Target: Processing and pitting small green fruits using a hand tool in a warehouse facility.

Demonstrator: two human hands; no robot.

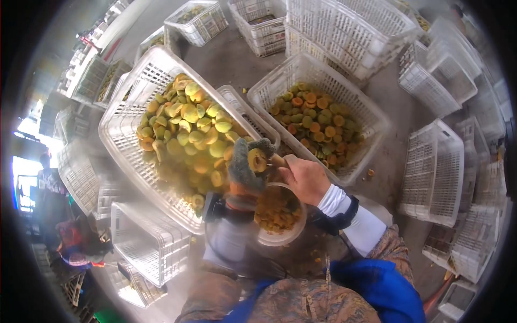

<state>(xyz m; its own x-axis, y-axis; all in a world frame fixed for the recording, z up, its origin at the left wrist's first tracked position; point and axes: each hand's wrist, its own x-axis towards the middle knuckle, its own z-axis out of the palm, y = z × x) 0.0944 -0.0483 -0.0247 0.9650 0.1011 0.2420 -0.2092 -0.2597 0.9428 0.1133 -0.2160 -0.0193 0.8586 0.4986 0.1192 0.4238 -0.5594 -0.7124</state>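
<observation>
My left hand, in a dark grey-green work glove, holds a halved yellow fruit, perhaps a peach or apricot, cut face up. My bare right hand grips the short wooden handle of a small tool. Its tip is against or close to the fruit half; the contact is hard to make out. Directly below both hands is a round white tub with orange-brown fruit bits inside. Beyond my left hand, a tilted white plastic crate holds many green-yellow fruit halves.
A second white crate with hollowed orange and green halves sits to the right. Stacked crates rise behind it. More crates stand at left and right. A person is at the far left.
</observation>
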